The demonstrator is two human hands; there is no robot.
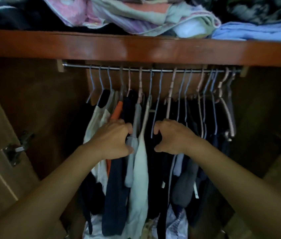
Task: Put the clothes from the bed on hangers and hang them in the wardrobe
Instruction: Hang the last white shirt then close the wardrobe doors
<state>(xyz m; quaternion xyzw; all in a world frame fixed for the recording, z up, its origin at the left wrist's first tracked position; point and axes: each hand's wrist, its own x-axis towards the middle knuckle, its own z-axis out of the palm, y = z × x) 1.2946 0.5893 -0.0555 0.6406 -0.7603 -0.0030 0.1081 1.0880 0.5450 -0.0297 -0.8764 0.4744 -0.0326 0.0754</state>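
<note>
Both my hands are in among the hung clothes under the thin steel wardrobe rail (151, 70). My left hand (113, 138) has its fingers curled round a grey-blue soft garment (131, 157), just beside a pale mint soft garment (140, 171) on a pale plastic hanger (145, 114). My right hand (172, 137) is curled against the dark clothes (157, 169) on its side; whether it grips cloth I cannot tell, since the fingertips are buried in shadow.

Judgement: I am parting the row to make a gap. The fabric is light and limp and will slide and bunch, so pushing on cloth is poor control. Better to take hold high, at the stiff hanger necks near the rail, where they slide freely. Thin hooks may tangle.

Folded pastel linens (136, 16) sit on the reddish-brown wooden shelf (136, 47) above.
</note>
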